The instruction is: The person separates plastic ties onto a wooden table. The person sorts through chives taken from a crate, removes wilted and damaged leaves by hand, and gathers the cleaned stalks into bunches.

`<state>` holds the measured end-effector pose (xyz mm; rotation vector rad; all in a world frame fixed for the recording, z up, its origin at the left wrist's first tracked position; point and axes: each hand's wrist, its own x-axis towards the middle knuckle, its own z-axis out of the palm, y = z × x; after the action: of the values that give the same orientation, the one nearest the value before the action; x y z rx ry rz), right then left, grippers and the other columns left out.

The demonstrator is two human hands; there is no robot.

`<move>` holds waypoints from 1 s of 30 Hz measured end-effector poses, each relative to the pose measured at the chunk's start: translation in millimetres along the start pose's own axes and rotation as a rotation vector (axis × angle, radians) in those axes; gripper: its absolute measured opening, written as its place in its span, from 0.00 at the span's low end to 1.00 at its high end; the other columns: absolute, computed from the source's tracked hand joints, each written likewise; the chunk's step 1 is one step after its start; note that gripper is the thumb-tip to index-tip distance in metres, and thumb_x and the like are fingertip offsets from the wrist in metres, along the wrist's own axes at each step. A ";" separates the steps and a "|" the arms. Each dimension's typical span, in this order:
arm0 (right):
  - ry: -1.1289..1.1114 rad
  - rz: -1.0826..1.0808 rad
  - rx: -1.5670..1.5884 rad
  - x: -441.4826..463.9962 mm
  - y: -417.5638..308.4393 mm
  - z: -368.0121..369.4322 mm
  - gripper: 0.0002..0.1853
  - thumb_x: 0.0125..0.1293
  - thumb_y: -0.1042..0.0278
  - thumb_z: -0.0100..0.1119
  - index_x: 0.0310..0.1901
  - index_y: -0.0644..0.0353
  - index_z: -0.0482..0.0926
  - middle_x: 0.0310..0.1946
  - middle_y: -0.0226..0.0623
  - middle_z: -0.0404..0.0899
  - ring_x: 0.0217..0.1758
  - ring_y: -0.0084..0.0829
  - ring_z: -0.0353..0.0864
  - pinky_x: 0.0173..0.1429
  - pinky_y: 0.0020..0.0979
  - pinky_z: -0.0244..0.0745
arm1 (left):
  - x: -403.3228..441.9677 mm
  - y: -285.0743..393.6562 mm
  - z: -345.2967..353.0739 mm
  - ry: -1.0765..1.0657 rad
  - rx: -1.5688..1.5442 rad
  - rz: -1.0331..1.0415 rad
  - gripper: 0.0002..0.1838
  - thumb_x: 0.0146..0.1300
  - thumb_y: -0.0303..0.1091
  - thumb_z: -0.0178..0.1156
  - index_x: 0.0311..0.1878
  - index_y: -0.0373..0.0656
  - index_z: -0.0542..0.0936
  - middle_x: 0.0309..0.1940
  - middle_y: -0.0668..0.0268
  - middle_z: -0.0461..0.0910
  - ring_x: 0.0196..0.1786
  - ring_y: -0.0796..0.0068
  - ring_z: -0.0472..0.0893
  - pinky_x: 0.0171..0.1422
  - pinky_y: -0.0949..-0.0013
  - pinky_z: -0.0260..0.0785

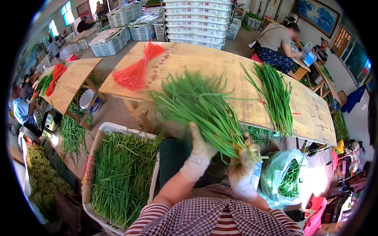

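Note:
A loose bunch of green chives (201,106) is held up in front of my body, its leafy tips fanned out and blurred to the upper left. My right hand (244,169), in a soiled white glove, grips the pale stem ends. Lower on the left side, my gloved left hand (200,151) holds the bunch with the thumb raised along it; its other fingers are hidden behind the leaves. Another bunch of chives (275,98) lies on the wooden table (232,74), with a red tie beside it. A bundle of red ties (134,72) rests at the table's left end.
A white crate (155,169) of loose chives stands at my left. At my right is a clear plastic bag (271,177) with greens inside. Stacked white crates (197,23) rise beyond the table. A seated person (275,43) works at the far right; others are at the left.

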<state>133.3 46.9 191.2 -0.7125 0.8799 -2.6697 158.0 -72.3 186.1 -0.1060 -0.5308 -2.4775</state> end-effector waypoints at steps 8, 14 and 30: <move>0.072 0.171 -0.061 71.9 -29.6 -64.1 0.39 0.58 0.55 0.69 0.69 0.56 0.62 0.68 0.42 0.64 0.74 0.40 0.58 0.77 0.45 0.49 | 66.9 104.5 119.7 0.252 0.487 0.262 0.15 0.59 0.33 0.61 0.48 0.38 0.80 0.41 0.61 0.82 0.43 0.67 0.81 0.48 0.65 0.76; -0.555 -0.275 -0.710 200.4 -41.2 51.4 0.61 0.41 0.65 0.77 0.74 0.62 0.46 0.75 0.47 0.48 0.78 0.40 0.46 0.79 0.36 0.41 | 147.0 129.2 149.9 -0.049 0.960 0.631 0.22 0.48 0.20 0.70 0.50 0.35 0.78 0.42 0.59 0.82 0.42 0.67 0.83 0.48 0.68 0.79; -0.763 0.043 -0.720 250.4 37.2 99.1 0.26 0.48 0.72 0.71 0.51 0.63 0.75 0.41 0.32 0.81 0.44 0.26 0.79 0.50 0.29 0.75 | 212.8 100.9 121.6 0.036 0.973 0.548 0.20 0.49 0.18 0.68 0.48 0.31 0.77 0.39 0.57 0.83 0.36 0.69 0.84 0.42 0.69 0.80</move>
<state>-25.9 -123.2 331.3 -1.6652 1.5406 -1.7126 36.0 -213.9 374.0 0.1630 -1.4033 -1.4919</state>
